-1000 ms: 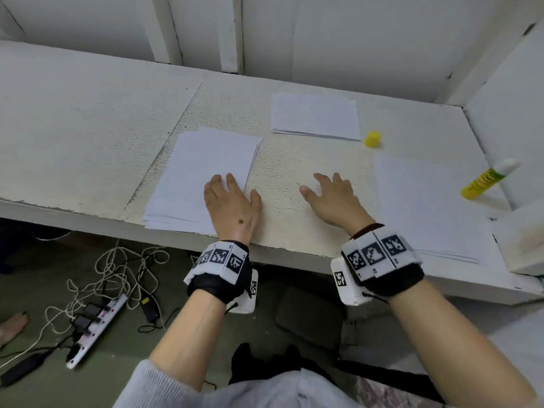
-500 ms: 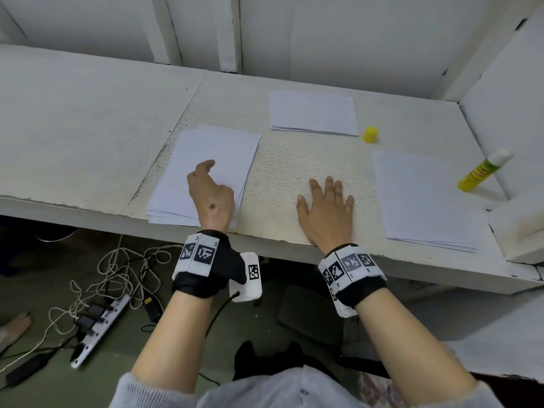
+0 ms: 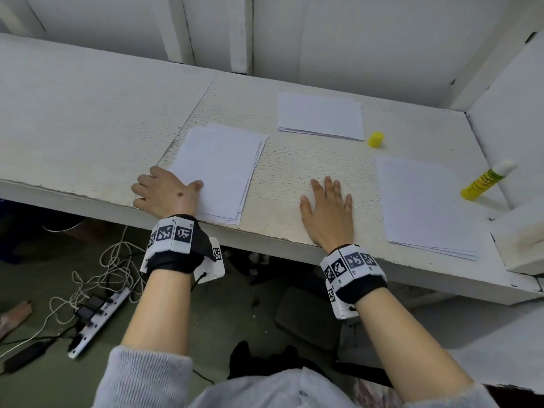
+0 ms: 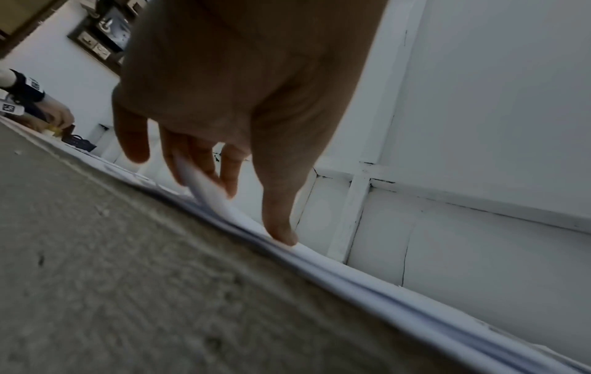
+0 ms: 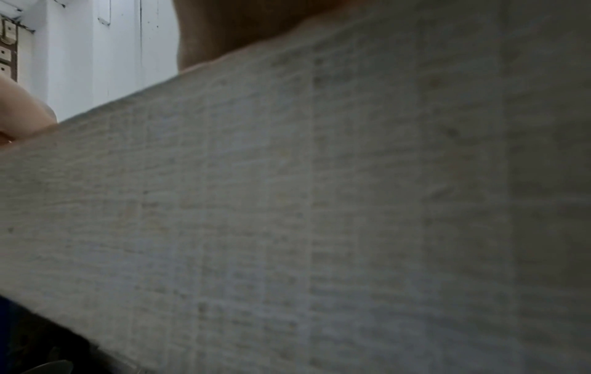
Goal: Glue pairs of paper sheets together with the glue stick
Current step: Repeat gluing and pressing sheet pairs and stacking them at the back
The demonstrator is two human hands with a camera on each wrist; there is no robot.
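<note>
Paper stack point(image 3: 217, 169): left hand point(image 3: 167, 195) pinches its near-left corner, lifting a sheet. Right hand point(image 3: 328, 210) lies flat, fingers straight, on the table point(image 3: 88, 113).

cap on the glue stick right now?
No. The glue stick leans uncapped against the side wall, white tip bare, and the yellow cap sits apart by the far paper stack.

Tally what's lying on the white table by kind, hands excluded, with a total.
Paper stacks: 3: left stack, far stack, right stack
Glue stick, uncapped: 1
Yellow cap: 1
Total: 5
</note>
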